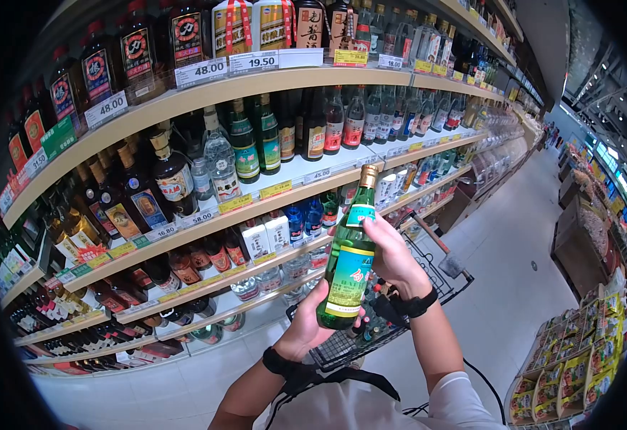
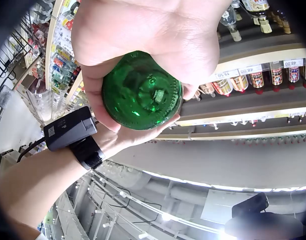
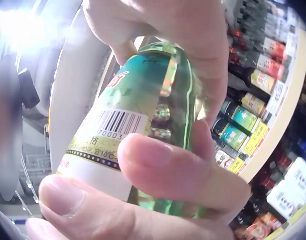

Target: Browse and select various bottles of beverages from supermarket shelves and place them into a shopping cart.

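Far left, liquor shelving (image 1: 256, 77) is running along the aisle. Two green-labelled bottles (image 1: 246, 150), similar-looking, are standing upright on a middle tier, up-left of the hands, yellow price tag (image 1: 276, 189) just below.

Next, left hand (image 1: 306, 326): it's holding the low end of the green glass liquor bottle (image 1: 348, 266), thumb on one side, fingertips showing on the other. Not wide; fingers are curving round the glass. Left wrist view is showing the round green base (image 2: 143, 95) below that palm.

Bottle is sitting between the two hands, well out from the shelf, front label facing the wearer. Key relation: long axis is tilting, gold cap (image 1: 369, 174) up and slightly right, base down-left. So left hand is nearer the base, right nearer the neck; bottle is lying up-right from the left palm.

Right hand (image 1: 393, 259) is gripping the neck and shoulder, thumb lying over the neck label, closed to bottle width. Right wrist view is showing a barcode (image 3: 118, 121) round the side; fingers (image 3: 153, 155) are crossing below it, can't tell whose.

Behind and below, a wire cart (image 1: 338, 352) is carrying bottles. Far right, yellow packets (image 1: 575, 373) are filling a display.
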The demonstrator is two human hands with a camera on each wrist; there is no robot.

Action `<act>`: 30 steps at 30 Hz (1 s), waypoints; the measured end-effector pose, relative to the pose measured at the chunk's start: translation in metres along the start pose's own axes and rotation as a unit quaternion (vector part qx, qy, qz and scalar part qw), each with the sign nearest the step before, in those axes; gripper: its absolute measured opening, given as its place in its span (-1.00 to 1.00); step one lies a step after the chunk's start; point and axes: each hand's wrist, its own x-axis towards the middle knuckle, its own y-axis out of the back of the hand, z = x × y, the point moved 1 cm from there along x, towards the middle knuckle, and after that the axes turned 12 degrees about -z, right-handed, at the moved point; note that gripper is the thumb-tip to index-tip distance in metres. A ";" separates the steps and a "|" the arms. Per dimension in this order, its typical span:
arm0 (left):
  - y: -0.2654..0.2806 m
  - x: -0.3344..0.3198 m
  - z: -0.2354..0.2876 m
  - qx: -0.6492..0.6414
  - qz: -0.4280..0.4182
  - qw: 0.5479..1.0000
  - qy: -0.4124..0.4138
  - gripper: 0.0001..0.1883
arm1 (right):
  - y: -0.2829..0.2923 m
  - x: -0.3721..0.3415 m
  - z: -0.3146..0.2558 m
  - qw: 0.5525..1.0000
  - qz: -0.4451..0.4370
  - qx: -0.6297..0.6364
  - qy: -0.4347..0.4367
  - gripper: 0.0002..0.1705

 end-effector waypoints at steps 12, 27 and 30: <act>0.011 -0.002 -0.010 -0.161 -0.104 0.981 -0.026 -0.20 | 0.012 -0.001 0.000 0.993 -0.113 -0.007 -0.036 -0.33; 0.015 0.042 -0.024 0.045 0.087 0.986 -0.132 -0.54 | 0.012 -0.008 -0.033 0.856 0.056 -0.513 0.014 -0.22; 0.032 0.048 -0.034 0.059 0.071 0.989 -0.111 -0.52 | 0.031 -0.015 -0.036 0.881 -0.020 -0.472 0.025 -0.23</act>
